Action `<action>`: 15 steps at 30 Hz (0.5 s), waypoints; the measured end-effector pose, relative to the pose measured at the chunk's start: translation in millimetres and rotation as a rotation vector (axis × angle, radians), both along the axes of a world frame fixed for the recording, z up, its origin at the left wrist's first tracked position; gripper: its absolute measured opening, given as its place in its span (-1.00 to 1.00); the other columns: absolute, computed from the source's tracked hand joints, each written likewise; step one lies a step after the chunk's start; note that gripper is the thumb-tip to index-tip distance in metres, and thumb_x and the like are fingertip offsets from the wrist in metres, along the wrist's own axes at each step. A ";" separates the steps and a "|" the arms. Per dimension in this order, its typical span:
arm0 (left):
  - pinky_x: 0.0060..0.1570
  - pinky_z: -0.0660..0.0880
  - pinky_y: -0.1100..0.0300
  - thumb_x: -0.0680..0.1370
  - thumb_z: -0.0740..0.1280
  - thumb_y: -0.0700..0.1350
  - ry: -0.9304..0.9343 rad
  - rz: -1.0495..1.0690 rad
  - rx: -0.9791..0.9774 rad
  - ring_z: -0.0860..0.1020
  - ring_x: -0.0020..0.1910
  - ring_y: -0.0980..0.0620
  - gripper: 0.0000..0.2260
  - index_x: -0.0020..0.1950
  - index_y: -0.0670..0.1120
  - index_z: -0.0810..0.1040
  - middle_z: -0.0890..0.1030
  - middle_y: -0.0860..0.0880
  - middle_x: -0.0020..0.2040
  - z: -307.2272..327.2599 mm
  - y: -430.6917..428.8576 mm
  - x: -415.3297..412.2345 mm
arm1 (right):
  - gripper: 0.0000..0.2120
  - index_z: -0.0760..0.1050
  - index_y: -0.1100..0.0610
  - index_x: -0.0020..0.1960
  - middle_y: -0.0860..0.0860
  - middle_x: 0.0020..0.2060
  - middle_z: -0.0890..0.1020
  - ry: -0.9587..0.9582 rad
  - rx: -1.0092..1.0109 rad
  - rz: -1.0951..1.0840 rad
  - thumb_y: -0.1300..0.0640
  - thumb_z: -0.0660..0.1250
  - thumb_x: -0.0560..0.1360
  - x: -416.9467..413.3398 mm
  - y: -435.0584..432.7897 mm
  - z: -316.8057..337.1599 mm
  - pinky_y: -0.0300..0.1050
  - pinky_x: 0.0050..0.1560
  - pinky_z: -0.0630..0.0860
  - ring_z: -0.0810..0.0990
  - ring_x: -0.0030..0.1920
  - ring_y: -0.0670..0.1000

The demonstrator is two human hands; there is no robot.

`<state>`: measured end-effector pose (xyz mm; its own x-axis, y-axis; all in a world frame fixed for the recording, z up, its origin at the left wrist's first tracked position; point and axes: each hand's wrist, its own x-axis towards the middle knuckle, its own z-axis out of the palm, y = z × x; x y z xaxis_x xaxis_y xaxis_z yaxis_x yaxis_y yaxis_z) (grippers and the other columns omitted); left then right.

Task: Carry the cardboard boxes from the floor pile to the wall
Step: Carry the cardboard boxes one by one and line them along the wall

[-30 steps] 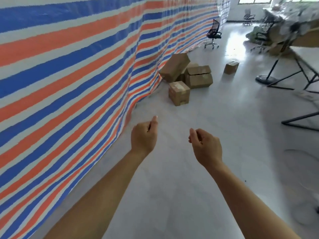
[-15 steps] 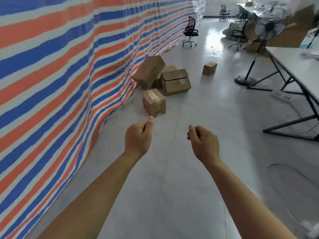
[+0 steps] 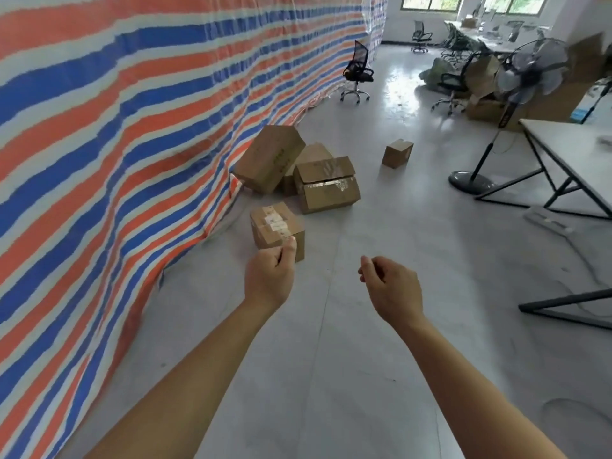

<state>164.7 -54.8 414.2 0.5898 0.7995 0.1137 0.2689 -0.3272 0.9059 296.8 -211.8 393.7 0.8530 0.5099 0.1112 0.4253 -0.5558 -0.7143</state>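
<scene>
Hovering over floor, left hand and right hand loosely curled, nothing held. On nearest box, white label seen; print on tilted box unreadable.

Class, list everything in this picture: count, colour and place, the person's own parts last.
Rectangular cardboard boxes: five, brown, floor beside the tarpaulin, one standing apart.
Striped plastic tarpaulin wall: one, blue, orange and white, left side.
Wheeled office chairs: at least three, black, far end.
Pedestal fan: one, black, right of the boxes.
Folding table: one, white top, black legs, right edge.
Power strip: one, white, floor by the table.
Left hand: one, bare, foreground, empty.
Right hand: one, bare, foreground, empty.
</scene>
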 end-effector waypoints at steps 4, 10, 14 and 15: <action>-0.26 0.49 -0.13 0.67 0.16 0.08 0.003 -0.047 0.036 0.58 -0.23 -0.22 -0.44 -0.25 -0.38 0.55 0.60 -0.28 -0.27 2.9 37.3 105.8 | -0.65 0.64 0.05 -0.17 -0.14 -0.30 0.67 0.040 0.050 -0.106 -0.07 0.22 0.65 94.8 25.2 -4.7 -0.03 -0.13 0.58 0.64 -0.22 -0.06; -0.26 0.44 -0.21 0.53 0.12 0.25 0.064 -0.063 0.004 0.44 -0.41 -0.12 -0.48 -0.42 -0.15 0.36 0.43 -0.25 -0.42 -18.4 92.3 300.3 | -0.66 0.63 0.02 -0.20 -0.16 -0.32 0.66 0.086 0.084 -0.179 -0.06 0.22 0.65 281.1 74.9 -44.1 -0.08 -0.16 0.54 0.63 -0.23 -0.08; -0.31 0.25 -0.01 0.65 0.20 0.09 0.117 0.009 -0.052 0.33 -0.41 -0.03 -0.51 -0.41 -0.13 0.31 0.31 -0.09 -0.46 -17.1 126.5 411.4 | -0.67 0.60 -0.03 -0.22 -0.12 -0.32 0.68 0.123 0.064 -0.164 -0.07 0.22 0.64 393.8 114.3 -49.8 -0.04 -0.15 0.57 0.63 -0.24 -0.06; -0.31 0.22 0.03 0.66 0.21 0.06 0.115 0.026 -0.060 0.31 -0.42 -0.01 -0.53 -0.40 -0.15 0.32 0.29 -0.08 -0.47 -15.2 137.6 433.7 | -0.67 0.59 -0.04 -0.23 -0.10 -0.33 0.68 0.119 0.049 -0.154 -0.08 0.22 0.64 418.3 125.9 -46.5 -0.02 -0.15 0.58 0.63 -0.25 -0.06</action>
<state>598.3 82.8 399.0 0.5755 0.8178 -0.0018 0.3793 -0.2650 0.8865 715.0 -85.9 347.2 0.9293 0.3684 0.0266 0.2488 -0.5711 -0.7823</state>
